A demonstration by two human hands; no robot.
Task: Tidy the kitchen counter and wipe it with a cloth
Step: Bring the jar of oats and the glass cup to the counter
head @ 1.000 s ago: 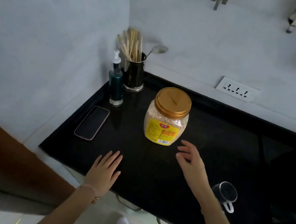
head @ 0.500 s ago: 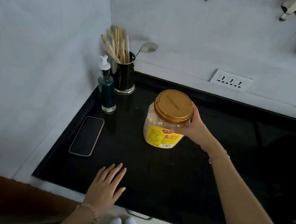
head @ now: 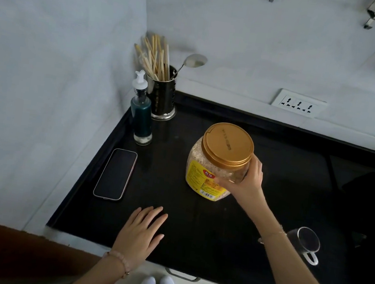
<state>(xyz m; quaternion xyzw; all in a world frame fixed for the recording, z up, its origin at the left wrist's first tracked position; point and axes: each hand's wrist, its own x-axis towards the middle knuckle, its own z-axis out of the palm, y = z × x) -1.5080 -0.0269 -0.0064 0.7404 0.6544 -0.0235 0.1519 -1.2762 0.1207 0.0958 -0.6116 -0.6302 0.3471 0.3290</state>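
A clear plastic jar of oats (head: 204, 168) with a gold lid and a yellow label is tilted on the black counter (head: 205, 237). My right hand (head: 245, 183) grips its right shoulder just under the lid. Near the counter's front edge, my left hand (head: 140, 233) rests flat, fingers spread, holding nothing. A dark phone (head: 115, 173) lies face up at the left edge. No cloth shows in this view.
In the back left corner stand a pump bottle of dark green liquid (head: 141, 114) and a steel holder of chopsticks and a spoon (head: 161, 98). A glass mug (head: 306, 243) sits at the front right beside my right forearm. A dark stove area (head: 368, 213) fills the right side.
My right hand reached forward from the counter's front and closed on the jar; the jar has since tipped toward me. My left hand has stayed flat near the front edge.
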